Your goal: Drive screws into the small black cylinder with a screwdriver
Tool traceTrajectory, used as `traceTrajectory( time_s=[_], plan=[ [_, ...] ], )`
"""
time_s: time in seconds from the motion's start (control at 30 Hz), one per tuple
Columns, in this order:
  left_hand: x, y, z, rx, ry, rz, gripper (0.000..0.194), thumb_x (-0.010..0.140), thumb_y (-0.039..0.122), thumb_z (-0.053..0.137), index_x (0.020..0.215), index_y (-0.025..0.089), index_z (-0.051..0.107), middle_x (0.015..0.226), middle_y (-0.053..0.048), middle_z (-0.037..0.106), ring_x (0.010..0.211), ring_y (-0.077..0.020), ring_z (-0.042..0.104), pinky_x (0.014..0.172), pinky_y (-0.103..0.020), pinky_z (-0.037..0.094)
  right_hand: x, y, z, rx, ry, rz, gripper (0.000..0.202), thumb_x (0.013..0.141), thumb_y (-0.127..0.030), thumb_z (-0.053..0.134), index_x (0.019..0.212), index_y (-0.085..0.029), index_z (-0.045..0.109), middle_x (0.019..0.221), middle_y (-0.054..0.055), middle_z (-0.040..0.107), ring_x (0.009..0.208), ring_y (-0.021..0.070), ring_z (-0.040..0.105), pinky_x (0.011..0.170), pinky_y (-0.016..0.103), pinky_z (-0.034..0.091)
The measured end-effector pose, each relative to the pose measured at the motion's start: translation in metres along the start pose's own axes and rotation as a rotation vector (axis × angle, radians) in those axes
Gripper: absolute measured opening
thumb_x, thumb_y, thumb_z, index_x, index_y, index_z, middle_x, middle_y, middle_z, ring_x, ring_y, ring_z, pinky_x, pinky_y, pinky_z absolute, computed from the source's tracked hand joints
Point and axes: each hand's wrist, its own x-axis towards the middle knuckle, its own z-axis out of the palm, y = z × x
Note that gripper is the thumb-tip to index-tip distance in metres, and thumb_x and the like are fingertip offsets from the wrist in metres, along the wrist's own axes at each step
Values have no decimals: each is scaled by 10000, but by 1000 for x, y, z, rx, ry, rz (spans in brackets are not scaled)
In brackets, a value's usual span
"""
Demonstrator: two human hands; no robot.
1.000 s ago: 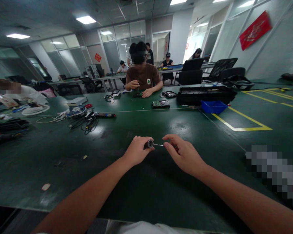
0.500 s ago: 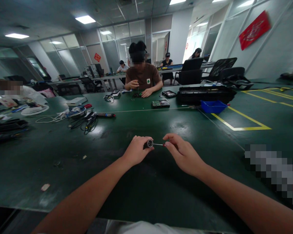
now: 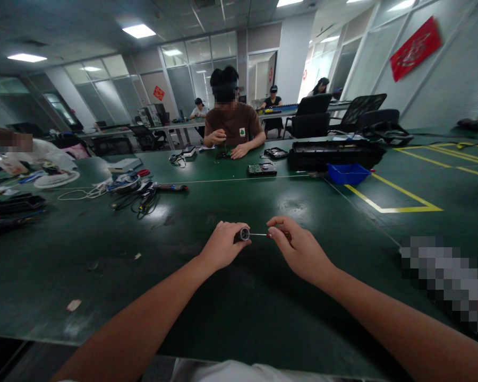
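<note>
My left hand [image 3: 222,245] is closed around a short dark cylinder [image 3: 244,234], whose round end with a pale metallic rim faces me. My right hand [image 3: 298,246] pinches a screwdriver [image 3: 259,234] between thumb and fingers. Its thin metal shaft points left, and its tip meets the right side of the cylinder; whether it sits in a screw there is too small to tell. A bit of red shows at the handle's front, and the fingers hide most of the handle. Both hands are held above the green tabletop [image 3: 207,323].
Across the table a person [image 3: 235,124] bends over small parts. A circuit-board device [image 3: 262,169], a long black casing [image 3: 334,154] and a blue bin [image 3: 348,173] lie toward the back. Tangled cables [image 3: 141,199] and a dark pen-shaped tool [image 3: 173,188] are at left. A blurred-out object [image 3: 450,281] lies right.
My right hand has shifted very slightly, its fingers turned a little on the screwdriver handle. My left hand and the cylinder stay where they were.
</note>
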Motion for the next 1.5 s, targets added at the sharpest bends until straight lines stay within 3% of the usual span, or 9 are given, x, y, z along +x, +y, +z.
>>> traceTrajectory(
  time_s=[0.23, 0.43, 0.6, 0.67, 0.8, 1.03, 1.5],
  plan=[
    [1, -2, 1, -4, 16, 30, 254, 869, 285, 691, 1113, 240, 635, 1091, -33, 695, 1002, -241, 604, 924, -419, 430, -2, 4, 3, 5, 36, -77, 196, 937, -302, 516, 1114, -219, 530, 953, 71, 691, 821, 217, 659, 677, 341, 497],
    [1, -1, 2, 5, 7, 33, 259, 863, 295, 700, 1111, 248, 639, 1095, -24, 702, 1001, -241, 605, 914, -419, 425, 1, 1, -1, -10, 9, 7, 300, 1016, -410, 364, 1070, -213, 583, 785, 28, 680, 621, 174, 605, 559, 310, 416],
    [1, -2, 1, 6, -3, 32, 250, 874, 299, 683, 1114, 246, 634, 1097, -29, 700, 1016, -244, 605, 940, -427, 420, 1, 3, 0, -30, -12, -19, 232, 991, -367, 438, 1116, -220, 566, 701, -2, 645, 537, 160, 550, 512, 296, 374],
    [1, -2, 0, 2, 11, 31, 256, 874, 295, 682, 1119, 243, 631, 1102, -32, 697, 1017, -242, 603, 941, -425, 421, -1, 3, 1, 0, -1, -61, 206, 975, -351, 476, 1112, -225, 565, 722, 0, 636, 589, 169, 572, 547, 302, 407],
    [1, 0, -1, 19, -9, 14, 249, 877, 303, 679, 1116, 246, 637, 1094, -36, 696, 1008, -245, 605, 936, -430, 424, 1, 7, 5, 211, 54, -25, 171, 928, -377, 571, 1010, -231, 607, 875, 32, 667, 780, 194, 629, 704, 342, 495],
    [0, 1, -2, 74, -34, 70, 279, 882, 265, 670, 1157, 266, 621, 1078, -25, 688, 1037, -238, 593, 1023, -478, 364, 18, 31, 11, 725, 242, 314, 296, 874, -497, 590, 867, -201, 593, 800, 32, 614, 681, 162, 586, 658, 343, 533],
    [0, 3, -1, 69, -46, 40, 269, 876, 305, 676, 1141, 284, 632, 1075, -28, 687, 1049, -250, 591, 1065, -519, 326, 12, 21, 9, 468, 119, 116, 262, 924, -456, 543, 921, -203, 610, 808, 27, 639, 743, 174, 621, 724, 339, 516]
  ],
)
